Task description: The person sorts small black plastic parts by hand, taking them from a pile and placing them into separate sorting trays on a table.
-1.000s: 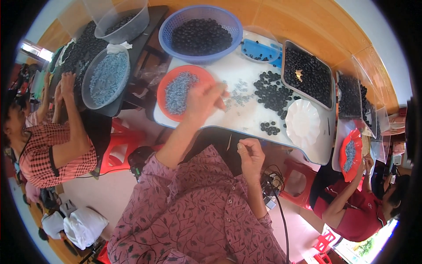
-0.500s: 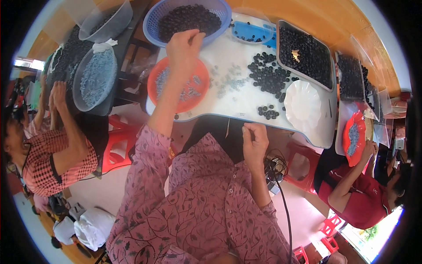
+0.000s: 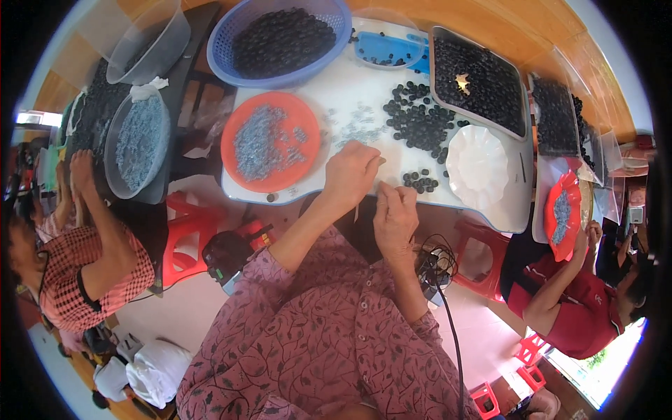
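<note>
My left hand [image 3: 352,175] is over the table's near edge with thumb and fingers pinched; anything between them is too small to make out. Just right of it, slightly lower, my right hand [image 3: 395,215] is closed in a pinch, its contents also hidden. The fingertips are close together but apart. To the left lies an orange-red plate [image 3: 306,126] heaped with small greyish clear pieces [image 3: 259,147]. More clear pieces [image 3: 360,124] are scattered on the white table [image 3: 343,82]. Small round black pieces [image 3: 420,120] lie loose beyond my hands, with a smaller cluster [image 3: 420,181] nearer the edge.
A blue basket [image 3: 222,50] of black pieces stands at the back left. Along the back are a clear tub [image 3: 388,52] and a metal tray [image 3: 476,115] of black pieces. A white scalloped plate [image 3: 478,166] sits at right. Co-workers sit on both sides; a black cable [image 3: 455,336] hangs right.
My left hand has come down from the blue basket's rim, toward me and to the right, beside my right hand. The right hand has shifted slightly. The orange-red plate is now uncovered.
</note>
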{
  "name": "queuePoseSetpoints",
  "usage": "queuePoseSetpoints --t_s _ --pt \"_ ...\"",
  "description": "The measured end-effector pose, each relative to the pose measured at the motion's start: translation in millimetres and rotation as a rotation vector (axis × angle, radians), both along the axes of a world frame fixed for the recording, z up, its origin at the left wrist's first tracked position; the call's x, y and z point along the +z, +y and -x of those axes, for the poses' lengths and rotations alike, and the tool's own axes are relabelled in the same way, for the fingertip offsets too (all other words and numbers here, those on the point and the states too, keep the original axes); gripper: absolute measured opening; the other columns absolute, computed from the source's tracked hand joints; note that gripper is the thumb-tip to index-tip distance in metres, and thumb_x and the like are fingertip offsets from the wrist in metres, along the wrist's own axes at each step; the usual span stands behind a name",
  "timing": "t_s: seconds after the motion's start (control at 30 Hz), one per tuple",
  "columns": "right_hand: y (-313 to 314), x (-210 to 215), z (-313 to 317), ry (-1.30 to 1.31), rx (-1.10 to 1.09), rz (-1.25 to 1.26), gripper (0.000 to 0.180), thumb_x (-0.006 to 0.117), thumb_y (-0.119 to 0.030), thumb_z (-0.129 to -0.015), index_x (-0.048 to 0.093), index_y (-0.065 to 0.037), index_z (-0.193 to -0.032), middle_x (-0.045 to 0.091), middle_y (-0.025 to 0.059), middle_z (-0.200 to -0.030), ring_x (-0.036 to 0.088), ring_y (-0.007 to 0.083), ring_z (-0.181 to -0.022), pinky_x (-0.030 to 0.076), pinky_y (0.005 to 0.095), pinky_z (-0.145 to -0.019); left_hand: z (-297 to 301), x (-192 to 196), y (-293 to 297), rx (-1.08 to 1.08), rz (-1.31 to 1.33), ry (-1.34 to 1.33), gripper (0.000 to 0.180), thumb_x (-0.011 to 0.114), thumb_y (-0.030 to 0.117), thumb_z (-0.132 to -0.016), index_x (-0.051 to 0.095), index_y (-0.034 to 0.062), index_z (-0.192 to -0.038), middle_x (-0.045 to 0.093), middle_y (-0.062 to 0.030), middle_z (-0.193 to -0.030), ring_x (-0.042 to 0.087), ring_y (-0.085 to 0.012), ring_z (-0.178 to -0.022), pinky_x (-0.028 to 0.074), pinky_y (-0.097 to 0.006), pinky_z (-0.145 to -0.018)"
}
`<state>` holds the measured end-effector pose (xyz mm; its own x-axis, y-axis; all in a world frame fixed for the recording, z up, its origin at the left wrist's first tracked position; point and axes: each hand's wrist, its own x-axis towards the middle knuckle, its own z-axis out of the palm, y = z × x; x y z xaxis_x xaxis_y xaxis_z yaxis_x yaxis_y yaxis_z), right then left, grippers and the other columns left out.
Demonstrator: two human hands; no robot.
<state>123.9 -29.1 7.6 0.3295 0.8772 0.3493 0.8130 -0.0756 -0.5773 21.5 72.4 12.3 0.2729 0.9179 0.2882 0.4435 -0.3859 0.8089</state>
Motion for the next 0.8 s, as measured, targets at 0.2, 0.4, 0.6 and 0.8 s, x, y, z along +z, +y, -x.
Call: queuePoseSetpoints --t_s 0.2,0.4,0.6,0.8 --pt "3.8 -1.1 0.3 0.108 -0.003 0.014 0.009 0.066 -0.007 -0.087 0.065 -0.006 -0.096 0.054 0.0120 -0.089 0.061 0.0307 -0.074 0.049 0.0398 -0.063 -31.4 4.1 24.8 0.021 -0.064 0.194 0.014 0.072 0.019 -0.080 0.069 0.0100 -0.090 0.058 -0.0093 -0.085 0.063 -0.0310 -0.075 0.051 -0.042 -0.063" --pt "-6.5 -0.6 -5.6 0.184 0.031 -0.015 0.010 0.061 -0.002 -0.089 0.061 -0.002 -0.099 0.057 0.0164 -0.093 0.061 0.0338 -0.082 0.050 0.0397 -0.070 -53.7 -1.5 35.3 -0.033 -0.110 0.346 0.021 0.076 0.019 -0.076 0.069 0.0119 -0.094 0.057 -0.0095 -0.089 0.062 -0.0316 -0.081 0.051 -0.044 -0.065" --pt "-18.3 0.2 -8.8 0.243 0.032 -0.024 0.010 0.061 0.001 -0.089 0.060 0.001 -0.098 0.056 0.0180 -0.092 0.060 0.0341 -0.082 0.050 0.0400 -0.071 -51.6 -6.9 28.5 -0.048 -0.100 0.421 0.020 0.075 0.019 -0.076 0.068 0.0092 -0.092 0.056 -0.0098 -0.089 0.062 -0.0317 -0.083 0.051 -0.044 -0.066" --pt "-23.1 4.1 -17.6 0.345 0.000 -0.013 0.007 0.059 0.000 -0.091 0.059 0.001 -0.098 0.057 0.0166 -0.093 0.059 0.0302 -0.082 0.049 0.0361 -0.073 -34.0 0.5 12.8 -0.143 -0.024 0.133 0.015 0.070 0.013 -0.082 0.068 0.0027 -0.092 0.063 -0.0104 -0.090 0.064 -0.0263 -0.079 0.052 -0.038 -0.066"
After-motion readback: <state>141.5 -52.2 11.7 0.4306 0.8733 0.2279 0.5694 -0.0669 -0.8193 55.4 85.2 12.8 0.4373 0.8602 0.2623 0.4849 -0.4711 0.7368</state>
